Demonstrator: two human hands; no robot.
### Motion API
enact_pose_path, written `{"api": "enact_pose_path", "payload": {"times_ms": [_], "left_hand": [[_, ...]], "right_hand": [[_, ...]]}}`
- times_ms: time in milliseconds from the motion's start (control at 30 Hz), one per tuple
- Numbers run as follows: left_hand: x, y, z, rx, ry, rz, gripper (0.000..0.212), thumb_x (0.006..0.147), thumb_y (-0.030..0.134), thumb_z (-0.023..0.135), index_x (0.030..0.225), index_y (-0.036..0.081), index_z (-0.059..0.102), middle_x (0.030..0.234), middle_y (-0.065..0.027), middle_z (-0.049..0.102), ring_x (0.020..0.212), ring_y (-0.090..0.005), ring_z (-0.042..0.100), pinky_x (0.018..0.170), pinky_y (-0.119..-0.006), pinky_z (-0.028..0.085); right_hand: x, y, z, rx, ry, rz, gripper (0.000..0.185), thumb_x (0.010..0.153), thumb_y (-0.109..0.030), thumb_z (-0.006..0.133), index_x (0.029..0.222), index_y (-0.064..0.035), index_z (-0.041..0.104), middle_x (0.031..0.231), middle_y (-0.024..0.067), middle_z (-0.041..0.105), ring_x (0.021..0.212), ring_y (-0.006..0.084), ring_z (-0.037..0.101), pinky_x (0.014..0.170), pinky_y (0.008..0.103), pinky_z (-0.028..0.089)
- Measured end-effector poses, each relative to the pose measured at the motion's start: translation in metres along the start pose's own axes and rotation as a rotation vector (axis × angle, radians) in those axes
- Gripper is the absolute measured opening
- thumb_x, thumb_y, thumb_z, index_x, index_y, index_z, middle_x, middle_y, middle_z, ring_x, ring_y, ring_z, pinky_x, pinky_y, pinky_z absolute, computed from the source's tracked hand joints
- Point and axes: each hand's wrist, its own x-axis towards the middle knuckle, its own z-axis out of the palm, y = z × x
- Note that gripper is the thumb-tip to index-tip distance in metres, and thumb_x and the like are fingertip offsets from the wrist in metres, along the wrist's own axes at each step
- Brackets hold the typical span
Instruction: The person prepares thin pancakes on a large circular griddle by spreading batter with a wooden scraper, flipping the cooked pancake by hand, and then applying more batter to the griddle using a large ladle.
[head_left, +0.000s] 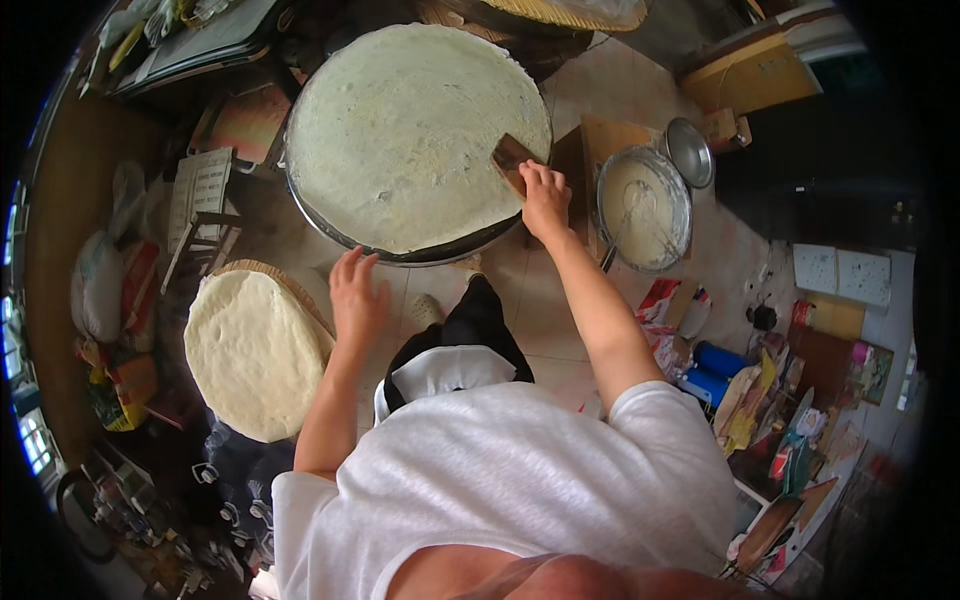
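Note:
A very large round griddle (330, 238) stands in front of me, nearly covered by a thin pale sheet of batter (420, 135). Its dark surface shows along the near edge. My right hand (546, 196) grips a flat wooden scraper (514, 157), which lies on the batter at the griddle's right side. My left hand (357, 292) holds nothing; its fingers are apart, with the tips close to the griddle's near left rim. I cannot tell if they touch it. Below and left of that hand lies a stack of pale round flatbreads (251, 352) on a woven straw mat (296, 289).
Right of the griddle, a metal bowl of batter (643, 210) with a dark handle sticking out rests on a wooden box (611, 135). An empty metal basin (688, 153) adjoins it. A small wooden stool (206, 236) is at left. Boxes and packages lie on the lower right.

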Motion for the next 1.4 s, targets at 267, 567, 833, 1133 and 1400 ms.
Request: {"api": "enact_pose_path", "payload": {"times_ms": [267, 567, 833, 1133, 1400], "left_hand": [[0.046, 0.054, 0.048, 0.164, -0.121, 0.287, 0.041, 0.066, 0.009, 0.066, 0.105, 0.009, 0.055, 0.112, -0.0104, 0.05, 0.109, -0.0305, 0.043, 0.095, -0.043, 0.033], [0.07, 0.067, 0.071, 0.3, -0.236, 0.333, 0.043, 0.064, 0.016, 0.069, 0.105, 0.011, 0.054, 0.105, -0.0081, 0.05, 0.104, -0.0281, 0.044, 0.097, -0.046, 0.029], [0.071, 0.07, 0.072, 0.33, -0.317, 0.24, 0.042, 0.063, 0.015, 0.069, 0.102, 0.01, 0.055, 0.102, -0.0087, 0.051, 0.103, -0.028, 0.045, 0.098, -0.047, 0.028], [0.058, 0.076, 0.078, 0.445, -0.313, 0.054, 0.038, 0.064, 0.013, 0.068, 0.099, 0.011, 0.054, 0.102, -0.0093, 0.05, 0.104, -0.0278, 0.045, 0.099, -0.046, 0.027], [0.054, 0.088, 0.084, 0.484, -0.283, -0.004, 0.039, 0.063, 0.009, 0.068, 0.099, 0.011, 0.054, 0.101, -0.01, 0.05, 0.102, -0.0286, 0.045, 0.096, -0.046, 0.029]], "right_hand": [[-0.034, -0.013, -0.004, 0.098, 0.069, -0.065, 0.044, 0.074, 0.001, 0.05, 0.116, -0.0136, 0.049, 0.121, 0.0019, 0.049, 0.107, 0.0272, 0.044, 0.083, 0.0446, 0.038], [0.016, 0.029, -0.034, 0.271, 0.316, -0.022, 0.033, 0.079, -0.002, 0.043, 0.11, -0.0095, 0.052, 0.114, 0.0065, 0.054, 0.102, 0.03, 0.049, 0.079, 0.0452, 0.039], [-0.051, 0.005, -0.024, 0.452, 0.099, -0.16, 0.036, 0.073, -0.003, 0.051, 0.108, -0.0102, 0.054, 0.115, 0.0037, 0.053, 0.101, 0.0264, 0.049, 0.082, 0.0409, 0.039], [0.062, 0.088, -0.038, 0.436, 0.221, -0.195, 0.034, 0.075, -0.002, 0.048, 0.109, -0.0082, 0.053, 0.112, 0.0027, 0.055, 0.098, 0.0246, 0.05, 0.079, 0.0395, 0.04], [0.071, 0.083, 0.018, 0.404, 0.164, -0.18, 0.037, 0.079, -0.005, 0.048, 0.115, -0.0134, 0.049, 0.122, 0.0016, 0.045, 0.105, 0.0265, 0.044, 0.082, 0.0438, 0.035]]}}
